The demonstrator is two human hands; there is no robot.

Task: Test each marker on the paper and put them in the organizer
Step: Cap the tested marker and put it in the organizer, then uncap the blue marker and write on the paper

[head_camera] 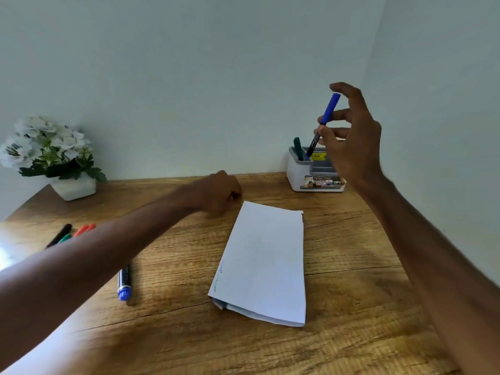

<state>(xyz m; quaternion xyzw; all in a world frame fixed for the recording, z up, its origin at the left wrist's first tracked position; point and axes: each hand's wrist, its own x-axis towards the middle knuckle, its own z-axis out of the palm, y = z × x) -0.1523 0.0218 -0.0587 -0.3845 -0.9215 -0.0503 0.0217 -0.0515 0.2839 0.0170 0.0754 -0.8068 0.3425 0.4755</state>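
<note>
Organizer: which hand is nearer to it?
Right. The right hand hovers just above the organizer, lowering a blue marker into it; the left hand rests fisted on the table, off to its left.

the organizer [315,174] bears a front label reading "ope", the rest hidden or blurred.

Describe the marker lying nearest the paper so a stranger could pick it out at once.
Start at the folded white paper on the wooden desk and look to its left. Just past the left forearm lies a black-barrelled marker. Its blue end points toward the camera, and it lies alone, apart from the black, green and red markers farther left.
</note>
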